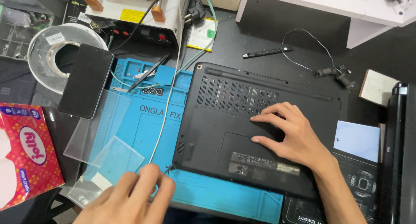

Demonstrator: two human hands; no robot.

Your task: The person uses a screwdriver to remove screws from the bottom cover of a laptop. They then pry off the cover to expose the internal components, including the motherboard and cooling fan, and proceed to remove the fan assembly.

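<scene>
Scene: a cluttered black repair bench seen from above, with a black laptop (pixel 255 128) lying upside down, its base panel facing up, half on a blue work mat (pixel 143 133).
Right hand (pixel 290 135): flat on the laptop's underside just below the vent slots, fingers spread and apart, pressing down rather than gripping anything.
Left hand (pixel 130 198): at the near edge of the mat, fingers loosely curled together near the end of a thin pale cable (pixel 167 115); whether it pinches the cable I cannot tell.
Step in hand: it looks like the laptop is being steadied on the mat — the base cover appears closed.
Next move calls for: a tool, by my judgement; black tweezers (pixel 149 72) lie at the far end of the mat, well apart from both hands.
Mat tray: a recessed compartment at the far edge holds three small round metal parts (pixel 152 91) in a row.
Clear sheets (pixel 110 157): transparent plastic pieces overlap the mat's left side, just beside the left hand.
Left side: a dark phone (pixel 86 81) lies face down against a clear spool (pixel 47 50); nearer, a red tissue pack (pixel 26 150).
Parts box (pixel 15 33): clear and compartmented at the far left — contents too small to tell.
Far right: a loose wired component (pixel 336 72) on the bench.
</scene>
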